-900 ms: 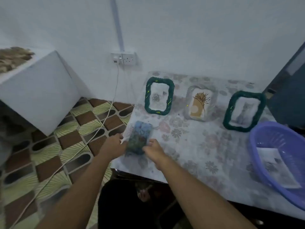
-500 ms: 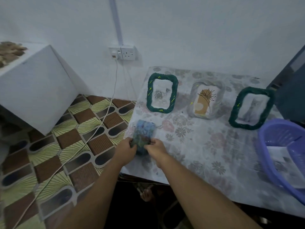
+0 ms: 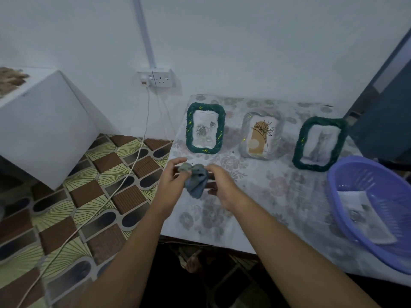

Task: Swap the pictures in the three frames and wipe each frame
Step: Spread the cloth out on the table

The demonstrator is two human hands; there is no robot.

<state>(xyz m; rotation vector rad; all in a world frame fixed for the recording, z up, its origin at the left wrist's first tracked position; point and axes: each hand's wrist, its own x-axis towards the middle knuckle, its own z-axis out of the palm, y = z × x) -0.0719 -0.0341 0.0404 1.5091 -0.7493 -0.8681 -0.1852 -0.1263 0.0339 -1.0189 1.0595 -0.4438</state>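
Note:
Three picture frames stand in a row at the back of the table: a green frame (image 3: 206, 128) with a rose picture on the left, a pale silver frame (image 3: 261, 136) with an orange plant drawing in the middle, and a green frame (image 3: 319, 143) with a cat picture on the right. A crumpled blue-grey cloth (image 3: 196, 179) hangs above the table's left part, in front of the left frame. My left hand (image 3: 171, 185) pinches its upper left corner. My right hand (image 3: 222, 185) holds its right side.
The table (image 3: 266, 196) has a floral cover. A purple plastic basket (image 3: 375, 210) with a loose picture in it sits at the right edge. A white box (image 3: 44, 130) stands on the patterned floor to the left, and a white cable (image 3: 124, 181) runs from the wall socket (image 3: 156, 78).
The cloth lay flat on the table under both hands. Both hands have lifted it off the table and it now hangs bunched between them.

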